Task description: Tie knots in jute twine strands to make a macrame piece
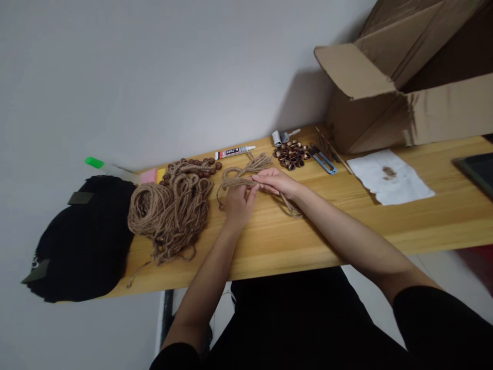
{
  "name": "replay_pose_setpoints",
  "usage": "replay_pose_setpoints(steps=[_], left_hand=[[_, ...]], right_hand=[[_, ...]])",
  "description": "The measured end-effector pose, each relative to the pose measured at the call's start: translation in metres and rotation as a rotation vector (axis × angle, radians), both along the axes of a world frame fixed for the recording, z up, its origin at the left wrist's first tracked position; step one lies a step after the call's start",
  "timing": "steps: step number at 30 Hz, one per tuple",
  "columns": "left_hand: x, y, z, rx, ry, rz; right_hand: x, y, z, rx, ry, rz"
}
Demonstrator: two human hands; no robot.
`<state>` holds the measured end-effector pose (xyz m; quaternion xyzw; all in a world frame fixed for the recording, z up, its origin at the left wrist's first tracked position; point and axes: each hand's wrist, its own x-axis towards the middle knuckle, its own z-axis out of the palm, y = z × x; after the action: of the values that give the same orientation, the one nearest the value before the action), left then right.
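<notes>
On a wooden table [346, 216] both my hands work a small bundle of jute cord [242, 172]. My left hand [236, 205] rests on the table with its fingers pinched on the cord's near end. My right hand [275, 181] lies across the cord, fingers curled and pressed on it. The cord's frayed ends fan out toward the wall, and a loose strand [290, 206] trails under my right wrist.
A large heap of jute cord [169, 210] with wooden beads [200, 163] lies to the left, by a black bag [80, 241]. Behind are a glue tube [234, 152], a pile of wooden rings [291, 155], a blue utility knife [322, 159], a white tissue [389, 177] and an open cardboard box [385, 97].
</notes>
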<state>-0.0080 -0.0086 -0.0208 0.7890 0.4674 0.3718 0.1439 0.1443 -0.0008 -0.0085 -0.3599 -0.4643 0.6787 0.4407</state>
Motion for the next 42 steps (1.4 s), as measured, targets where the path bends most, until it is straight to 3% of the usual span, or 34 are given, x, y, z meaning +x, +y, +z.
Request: replay_pose_setpoints(steps=[5, 14, 23, 29, 34, 42], left_hand=[[0.0, 0.004, 0.001, 0.102, -0.086, -0.075], [0.005, 0.002, 0.002, -0.098, -0.171, -0.152], [0.006, -0.001, 0.004, -0.097, 0.011, -0.064], [0.005, -0.005, 0.009, -0.163, 0.037, -0.132], [0.005, -0.004, 0.01, -0.246, -0.099, -0.17], [0.005, -0.001, 0.003, -0.447, -0.311, -0.102]], right_hand=[[0.0, 0.001, -0.001, 0.013, 0.006, 0.016], [0.0, 0.0, 0.0, 0.027, -0.028, 0.039], [-0.001, 0.001, -0.001, 0.032, -0.031, 0.032], [-0.001, 0.001, -0.003, 0.045, -0.045, 0.025], [-0.001, 0.0, -0.001, 0.048, -0.055, 0.018], [-0.008, -0.001, -0.002, 0.038, -0.092, -0.088]])
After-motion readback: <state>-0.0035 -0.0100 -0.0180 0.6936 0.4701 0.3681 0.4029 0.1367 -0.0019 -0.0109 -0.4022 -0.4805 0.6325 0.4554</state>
